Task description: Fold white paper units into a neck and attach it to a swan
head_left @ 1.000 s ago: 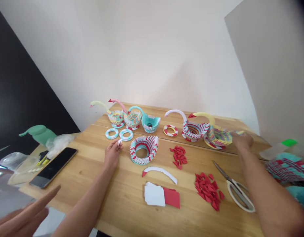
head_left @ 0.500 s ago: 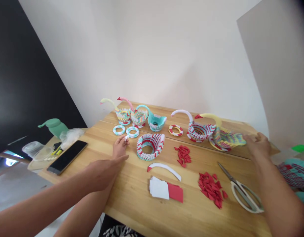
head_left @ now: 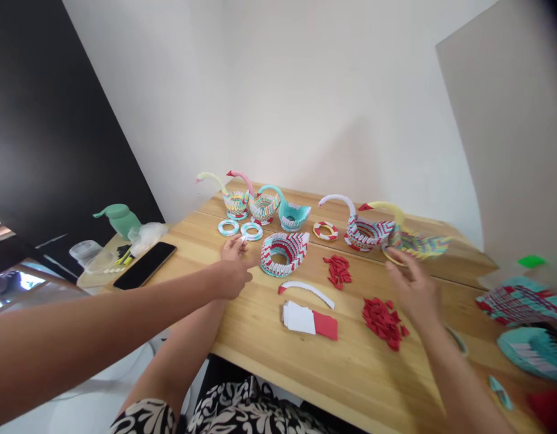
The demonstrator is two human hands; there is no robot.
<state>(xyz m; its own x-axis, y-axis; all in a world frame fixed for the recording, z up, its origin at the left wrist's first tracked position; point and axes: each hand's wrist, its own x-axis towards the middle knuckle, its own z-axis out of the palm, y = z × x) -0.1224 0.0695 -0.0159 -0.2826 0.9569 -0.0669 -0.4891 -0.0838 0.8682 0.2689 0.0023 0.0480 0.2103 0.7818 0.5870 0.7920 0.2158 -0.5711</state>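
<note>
My left hand (head_left: 234, 249), below a patterned sleeve, pinches a small white folded paper piece (head_left: 243, 239). Just right of it stands a round paper swan body (head_left: 285, 254) in red, white and turquoise, without a neck. Another person's bare arm (head_left: 138, 322) enters from the left and crosses over my forearm, its finger extended toward the swan body. On the right, my right hand (head_left: 412, 286) has its fingers apart, slightly blurred, in front of the yellow-necked paper swan (head_left: 423, 243); contact is unclear. A white curved neck (head_left: 308, 290) with a red tip lies in front.
Red folded pieces (head_left: 382, 322) lie in two piles. White cards (head_left: 299, 317) sit beside red cards (head_left: 326, 326). Several finished paper swans (head_left: 264, 208) and paper rings (head_left: 325, 231) line the back. A phone (head_left: 145, 265) lies at left. Scissors (head_left: 457, 340) are mostly behind my right arm.
My right hand has moved left, from the yellow-necked swan's tail to its front. The view has shifted, showing more lap and the right side. My left hand keeps its pinch.
</note>
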